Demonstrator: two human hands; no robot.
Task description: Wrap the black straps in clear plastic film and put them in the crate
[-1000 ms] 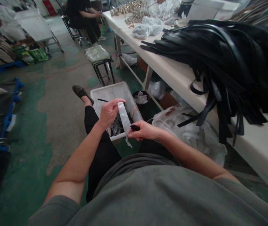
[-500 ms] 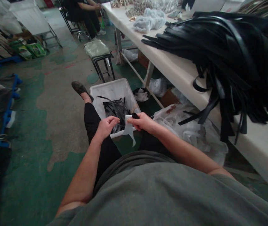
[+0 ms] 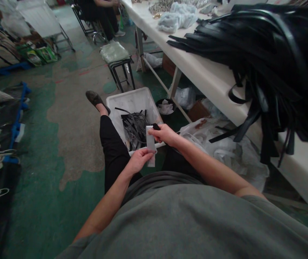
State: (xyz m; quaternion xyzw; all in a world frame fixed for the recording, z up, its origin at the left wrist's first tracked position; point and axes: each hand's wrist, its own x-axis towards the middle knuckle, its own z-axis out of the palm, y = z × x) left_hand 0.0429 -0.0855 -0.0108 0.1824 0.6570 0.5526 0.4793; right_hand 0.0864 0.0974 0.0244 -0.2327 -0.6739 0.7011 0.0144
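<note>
A pale strip (image 3: pixel 151 142) hangs upright between my hands, in front of my lap. The fingers of my right hand (image 3: pixel 164 134) are closed on its upper end, and a small black piece (image 3: pixel 156 127) pokes out at the same fingers. Lower down, my left hand (image 3: pixel 141 159) pinches the strip between thumb and fingers. Just beyond the hands, a white bin (image 3: pixel 129 94) on the floor holds a tangle of black strips (image 3: pixel 134 126).
A long white table (image 3: pixel 205 72) runs along the right, with a big heap of black straps (image 3: pixel 262 46) hanging over its edge. Plastic bags (image 3: pixel 224 147) lie below it. A stool (image 3: pixel 117 59) stands beyond the bin; a seated person (image 3: pixel 102 14) is farther back.
My left hand has moved right and toward my body, onto the lower part of the pale strip. The strip, curled before, now hangs straighter. My right hand still grips its top.
</note>
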